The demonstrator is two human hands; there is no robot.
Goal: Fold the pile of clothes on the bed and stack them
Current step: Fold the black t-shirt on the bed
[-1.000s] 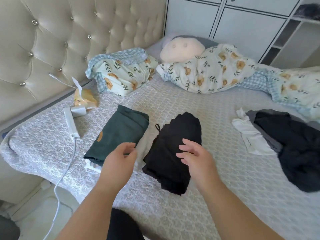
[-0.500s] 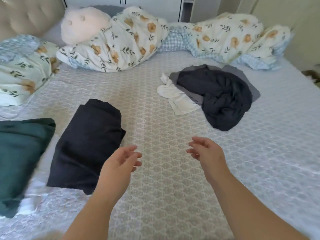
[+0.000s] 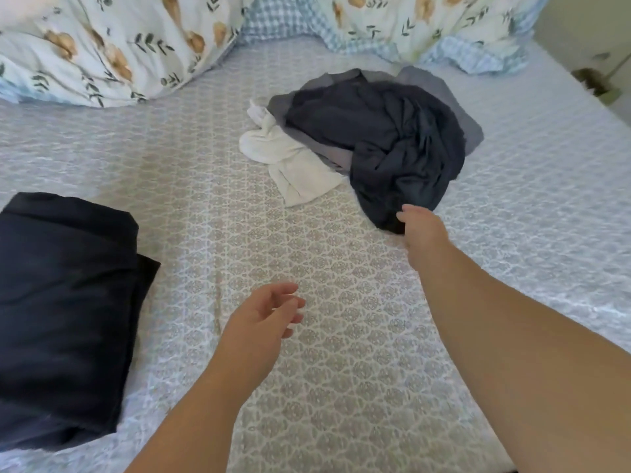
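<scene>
Both hands are out: my right hand (image 3: 421,230) touches the crumpled dark navy garment (image 3: 392,148) at one o'clock, grip hidden, I cannot tell; my left hand (image 3: 264,317) hangs relaxed, empty, farther back.

The right hand (image 3: 423,230) touches the crumpled dark garment (image 3: 392,145); the left hand (image 3: 263,322) hovers, fingers relaxed.

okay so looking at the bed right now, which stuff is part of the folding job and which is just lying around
Part of the job:
- dark navy garment, right hand at its near edge
- grey garment beneath it
- white garment
- folded black garment
- left hand, holding nothing

Just lying about:
- floral duvet
- patterned bedsheet
</scene>
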